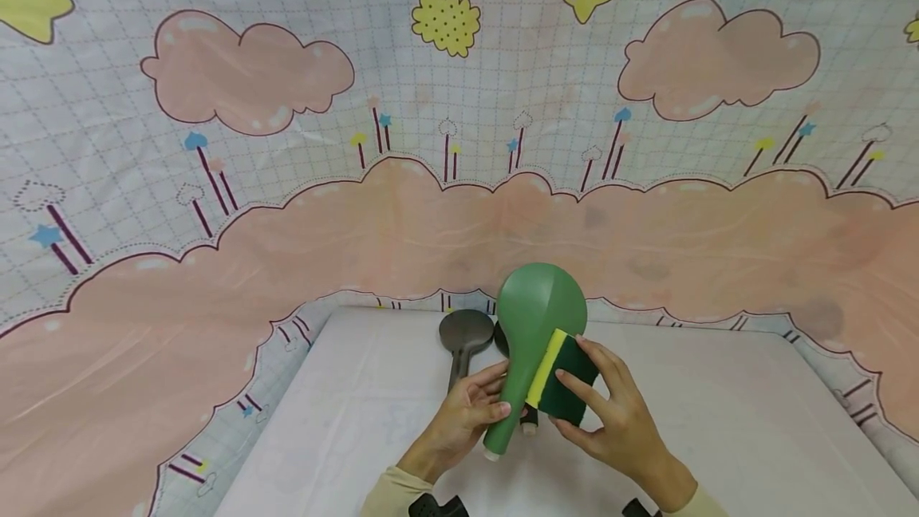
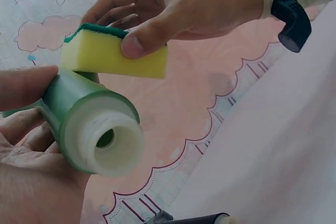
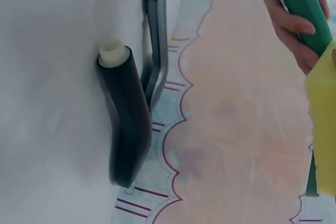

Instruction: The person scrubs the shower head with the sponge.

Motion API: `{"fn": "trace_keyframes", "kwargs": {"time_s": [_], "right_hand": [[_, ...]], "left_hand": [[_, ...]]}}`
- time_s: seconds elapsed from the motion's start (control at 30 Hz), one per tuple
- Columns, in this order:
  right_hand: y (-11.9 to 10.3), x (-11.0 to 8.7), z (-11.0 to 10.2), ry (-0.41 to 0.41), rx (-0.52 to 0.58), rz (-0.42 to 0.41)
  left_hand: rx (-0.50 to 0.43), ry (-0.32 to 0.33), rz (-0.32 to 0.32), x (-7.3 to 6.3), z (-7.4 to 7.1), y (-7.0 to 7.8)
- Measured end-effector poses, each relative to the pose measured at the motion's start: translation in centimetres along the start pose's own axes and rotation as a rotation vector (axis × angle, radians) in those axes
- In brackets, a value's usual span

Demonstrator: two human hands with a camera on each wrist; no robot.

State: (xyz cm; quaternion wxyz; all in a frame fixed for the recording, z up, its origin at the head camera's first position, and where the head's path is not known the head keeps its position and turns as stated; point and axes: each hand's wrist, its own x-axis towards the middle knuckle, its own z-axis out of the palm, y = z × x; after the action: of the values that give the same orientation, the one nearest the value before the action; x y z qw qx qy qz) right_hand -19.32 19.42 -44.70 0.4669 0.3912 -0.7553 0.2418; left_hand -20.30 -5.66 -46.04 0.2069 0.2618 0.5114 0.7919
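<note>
A green handheld shower head [image 1: 533, 301] is held up over the white table, its round head pointing away and its handle toward me. My left hand [image 1: 454, 423] grips the handle, and the left wrist view shows its white hollow end [image 2: 118, 150]. Between thumb and fingers, my right hand [image 1: 628, 425] holds a sponge [image 1: 572, 380] with a yellow body and a dark green scouring side. The sponge's yellow side [image 2: 113, 55] lies against or very near the shower head's handle; exact contact cannot be told. The spray face is hidden.
Two more shower heads lie on the table [image 1: 323, 421] behind my hands: a dark grey one [image 1: 467, 332] and a black one [image 3: 128, 119] with a pale end, partly hidden in the head view. A patterned cloth [image 1: 431, 230] with clouds hangs behind the table.
</note>
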Motion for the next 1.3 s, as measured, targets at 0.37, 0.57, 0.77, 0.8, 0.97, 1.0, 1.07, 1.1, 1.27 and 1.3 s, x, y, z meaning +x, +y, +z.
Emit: {"fn": "trace_keyframes", "kwargs": {"time_s": [0.37,0.57,0.77,0.8,0.97,1.0,1.07,1.1,1.27,1.3], "right_hand": [[1.9,-0.1,-1.5,0.04,-0.034,0.097],[2.7,-0.2,-2.0,0.069,-0.035,0.148],[2.9,-0.3,-2.2,0.078,-0.041,0.189],[3.0,-0.3,-2.3,0.078,-0.041,0.196],[3.1,-0.2,-2.6,0.074,-0.04,0.222],[3.1,-0.1,-2.6,0.074,-0.04,0.227],[3.2,0.0,-2.7,0.075,-0.042,0.236],[3.2,0.1,-2.7,0.076,-0.04,0.24],[3.4,0.5,-2.6,0.07,-0.04,0.252],[3.4,0.5,-2.6,0.068,-0.04,0.255]], "left_hand": [[0.054,-0.066,-0.059,-0.6,-0.5,0.3],[0.072,-0.11,-0.031,-1.1,-0.8,0.0],[0.077,-0.123,-0.043,-1.3,-1.0,-0.1],[0.081,-0.124,-0.048,-1.3,-1.0,-0.1],[0.107,-0.126,-0.054,-1.5,-1.1,-0.3],[0.112,-0.126,-0.057,-1.5,-1.1,-0.4],[0.122,-0.123,-0.067,-1.5,-1.2,-0.4],[0.126,-0.125,-0.072,-1.5,-1.2,-0.5],[0.147,-0.126,-0.074,-1.5,-1.1,-0.5],[0.149,-0.124,-0.072,-1.5,-1.1,-0.5]]}}
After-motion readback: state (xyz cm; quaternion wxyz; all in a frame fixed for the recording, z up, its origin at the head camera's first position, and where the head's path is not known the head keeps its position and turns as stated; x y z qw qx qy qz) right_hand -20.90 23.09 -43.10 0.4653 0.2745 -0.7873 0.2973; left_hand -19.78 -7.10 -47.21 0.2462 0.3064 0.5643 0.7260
